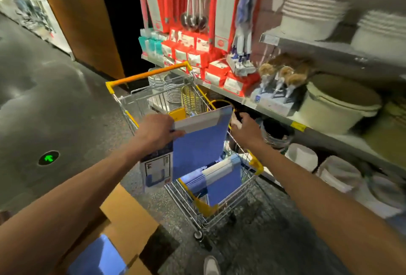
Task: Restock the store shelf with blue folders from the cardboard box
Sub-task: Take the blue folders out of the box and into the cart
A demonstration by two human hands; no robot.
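Dark speckled store flooring fills the left of the frame, with a green arrow marker (pixel 48 158) set into it, and metal shelving (pixel 279 114) runs along the right side.

At the centre, the left hand (pixel 156 131) grips a blue folder (pixel 202 142) by its upper left edge, fingers curled over the pale grey strip along the top. The folder hangs face toward the viewer above a wire shopping cart (pixel 149 74). Its long axis runs from the printed label at the lower left up to the far corner at the upper right, which points toward the shelving.

The right hand (pixel 246 130) reaches out just right of that far corner, by the cart's rim. I cannot tell whether it holds anything. The two hands are apart, with the folder between them.

Below, at least two more folders (pixel 222 184) stand in the cart basket. A cardboard box (pixel 123 208) sits open at the lower left with blue showing inside. The cart stands between the person and the shelving.

On the shelf behind it lie red packets (pixel 193 54), too many to count, under hanging ladles (pixel 193 19). Three brushes (pixel 281 74) lie further right, and two stacks of white bowls (pixel 307 17) stand at the upper right. One shoe (pixel 211 266) shows at the bottom edge.
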